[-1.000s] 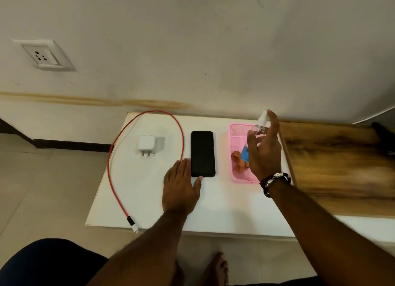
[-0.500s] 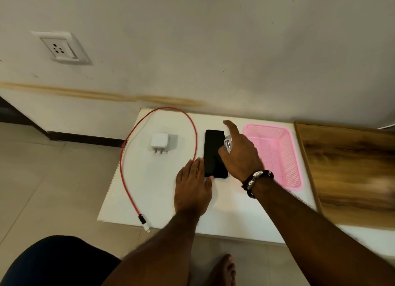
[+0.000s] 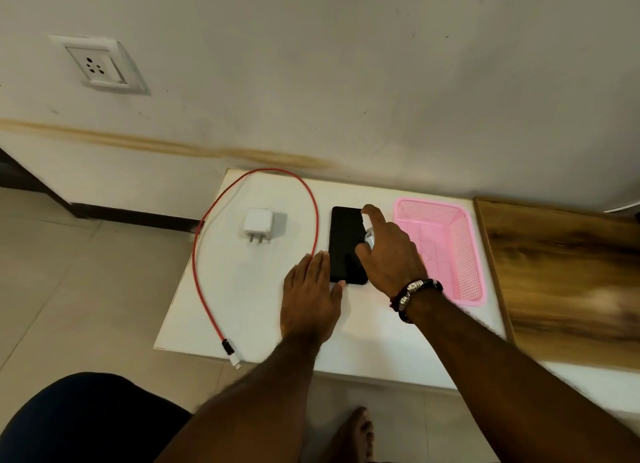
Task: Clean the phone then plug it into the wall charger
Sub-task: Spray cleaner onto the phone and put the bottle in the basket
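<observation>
A black phone (image 3: pixel 343 241) lies screen-up on the white table (image 3: pixel 263 310). My right hand (image 3: pixel 389 254) holds a small clear spray bottle (image 3: pixel 369 233) over the phone's right side, index finger on its top. My left hand (image 3: pixel 311 296) rests flat on the table, fingers apart, its thumb touching the phone's near left corner. A white charger adapter (image 3: pixel 258 224) lies left of the phone. A red cable (image 3: pixel 313 216) loops around it, its plug end (image 3: pixel 231 353) at the table's front edge. The wall socket (image 3: pixel 98 66) is up on the left.
An empty-looking pink plastic basket (image 3: pixel 464 251) stands right of the phone, partly behind my right hand. A wooden surface (image 3: pixel 561 272) adjoins the table on the right. Tiled floor, my knee and a bare foot (image 3: pixel 353 435) lie below the table edge.
My right hand lifted the spray bottle out of the pink basket and carried it left over the phone. The left hand stayed flat beside the phone.
</observation>
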